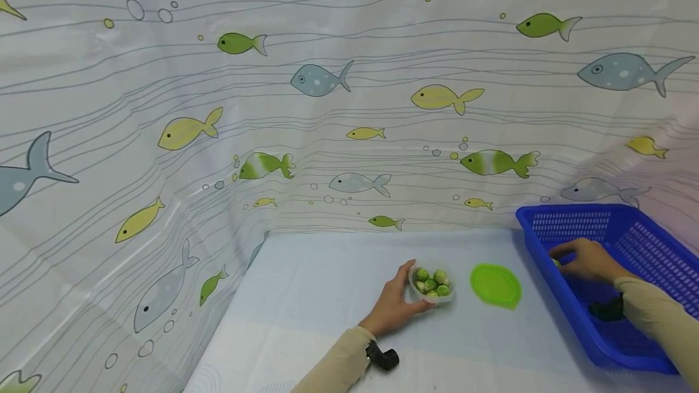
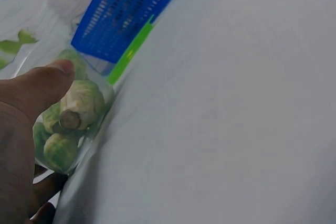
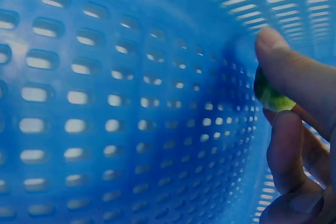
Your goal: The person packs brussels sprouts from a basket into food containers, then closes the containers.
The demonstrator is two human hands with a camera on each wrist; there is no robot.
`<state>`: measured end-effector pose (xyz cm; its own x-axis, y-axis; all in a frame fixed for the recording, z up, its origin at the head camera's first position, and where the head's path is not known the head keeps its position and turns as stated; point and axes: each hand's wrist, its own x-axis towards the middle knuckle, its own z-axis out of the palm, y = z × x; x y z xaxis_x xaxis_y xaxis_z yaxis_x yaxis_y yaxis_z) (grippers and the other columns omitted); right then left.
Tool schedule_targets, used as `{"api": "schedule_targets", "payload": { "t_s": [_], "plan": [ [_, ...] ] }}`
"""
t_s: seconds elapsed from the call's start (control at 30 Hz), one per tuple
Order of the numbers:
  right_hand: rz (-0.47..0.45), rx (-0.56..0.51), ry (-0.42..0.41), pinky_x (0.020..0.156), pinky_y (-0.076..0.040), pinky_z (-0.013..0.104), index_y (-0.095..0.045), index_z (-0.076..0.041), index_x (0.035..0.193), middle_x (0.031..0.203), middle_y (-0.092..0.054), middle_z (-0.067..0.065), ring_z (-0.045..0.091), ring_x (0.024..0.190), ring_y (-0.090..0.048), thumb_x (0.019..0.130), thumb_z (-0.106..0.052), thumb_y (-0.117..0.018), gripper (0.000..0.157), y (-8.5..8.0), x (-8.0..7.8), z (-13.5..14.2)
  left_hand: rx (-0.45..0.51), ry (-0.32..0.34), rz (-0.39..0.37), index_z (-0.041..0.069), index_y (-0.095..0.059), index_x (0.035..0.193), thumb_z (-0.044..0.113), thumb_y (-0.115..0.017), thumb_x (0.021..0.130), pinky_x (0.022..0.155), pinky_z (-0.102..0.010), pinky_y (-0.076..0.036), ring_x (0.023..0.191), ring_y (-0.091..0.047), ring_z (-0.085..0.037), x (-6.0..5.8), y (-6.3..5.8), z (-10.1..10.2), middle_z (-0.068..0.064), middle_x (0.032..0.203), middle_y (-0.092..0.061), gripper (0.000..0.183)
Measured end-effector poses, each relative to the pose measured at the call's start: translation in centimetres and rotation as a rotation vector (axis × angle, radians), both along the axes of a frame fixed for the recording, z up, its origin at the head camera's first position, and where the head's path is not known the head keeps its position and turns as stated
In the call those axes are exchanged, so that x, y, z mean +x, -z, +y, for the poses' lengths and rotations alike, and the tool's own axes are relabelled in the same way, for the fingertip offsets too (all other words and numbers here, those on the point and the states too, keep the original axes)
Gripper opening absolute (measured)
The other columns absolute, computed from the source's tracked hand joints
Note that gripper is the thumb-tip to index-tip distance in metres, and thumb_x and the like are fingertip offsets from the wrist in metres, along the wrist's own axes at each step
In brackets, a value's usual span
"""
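A small clear tub [image 1: 452, 291] of green Brussels sprouts [image 1: 431, 284] stands on the white tabletop in the head view. My left hand [image 1: 392, 305] grips it from the left, thumb on the near side and fingers round the far side; the thumb [image 2: 50, 80] lies against its clear wall in the left wrist view. Inside the blue basket at the right, my right hand [image 1: 592, 261] pinches a single Brussels sprout [image 3: 272, 94] between thumb and fingers, close to the basket's slotted wall.
The blue plastic basket [image 1: 565, 296] takes up the table's right side, its high rim between the right hand and the tub. A bright green lid [image 1: 496, 285] lies flat between tub and basket. A fish-patterned sheet [image 1: 349, 156] hangs behind and at the left.
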<state>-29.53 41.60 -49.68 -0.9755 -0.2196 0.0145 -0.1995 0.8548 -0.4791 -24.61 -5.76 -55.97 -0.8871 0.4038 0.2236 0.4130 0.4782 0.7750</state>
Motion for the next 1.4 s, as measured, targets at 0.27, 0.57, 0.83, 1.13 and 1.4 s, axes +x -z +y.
{"api": "schedule_targets", "payload": {
  "t_s": [0.27,0.57,0.83,1.13,1.4],
  "plan": [
    [0.068,0.008,0.062,0.074,-0.053,0.043,-0.081,-0.002,0.113,0.118,-0.073,0.033,0.052,0.108,-0.065,0.084,-0.039,-0.089,0.047,-0.9,0.5,0.4,-0.007,0.01,0.019,0.014,-0.031,0.165,0.046,-0.085,0.089,0.12,-0.045,-0.044,0.146,-0.052,-0.021,0.0,0.1,0.0,-0.005,0.156,-0.058,0.099],
    [0.108,-0.039,0.076,0.069,-0.044,0.033,-0.079,-0.001,0.121,0.128,-0.068,0.038,0.045,0.106,-0.064,0.082,-0.051,-0.09,0.064,-3.5,1.4,-0.3,0.003,0.002,0.002,0.015,-0.03,0.166,0.05,-0.084,0.088,0.122,-0.046,-0.042,0.149,-0.049,-0.021,-0.1,0.4,-0.1,-0.004,0.158,-0.055,0.101],
    [0.112,-0.1,0.107,0.063,-0.046,0.026,-0.077,-0.005,0.127,0.13,-0.068,0.034,0.013,0.08,-0.058,0.084,-0.049,-0.089,0.063,-5.8,2.4,-0.8,0.007,0.009,0.021,0.014,-0.03,0.165,0.047,-0.084,0.089,0.122,-0.045,-0.043,0.148,-0.05,-0.019,-0.2,0.6,-0.1,-0.004,0.156,-0.057,0.099],
    [0.117,-0.219,0.083,0.058,-0.04,0.026,-0.076,-0.007,0.129,0.105,-0.073,0.013,0.012,0.067,-0.056,0.085,-0.043,-0.089,0.058,-7.5,3.7,-4.3,0.003,0.014,0.019,0.014,-0.03,0.166,0.046,-0.084,0.089,0.121,-0.045,-0.043,0.147,-0.051,-0.02,-0.1,0.3,-0.3,-0.004,0.156,-0.057,0.099],
    [0.136,-0.378,0.004,0.052,-0.038,0.027,-0.078,-0.005,0.125,0.076,-0.072,0.0,0.013,0.056,-0.052,0.085,-0.03,-0.091,0.049,-7.3,4.2,-8.2,0.015,0.017,0.016,0.013,-0.03,0.165,0.046,-0.084,0.089,0.121,-0.045,-0.044,0.146,-0.052,-0.019,-0.1,0.2,-0.1,-0.004,0.155,-0.058,0.099]
  ]
}}
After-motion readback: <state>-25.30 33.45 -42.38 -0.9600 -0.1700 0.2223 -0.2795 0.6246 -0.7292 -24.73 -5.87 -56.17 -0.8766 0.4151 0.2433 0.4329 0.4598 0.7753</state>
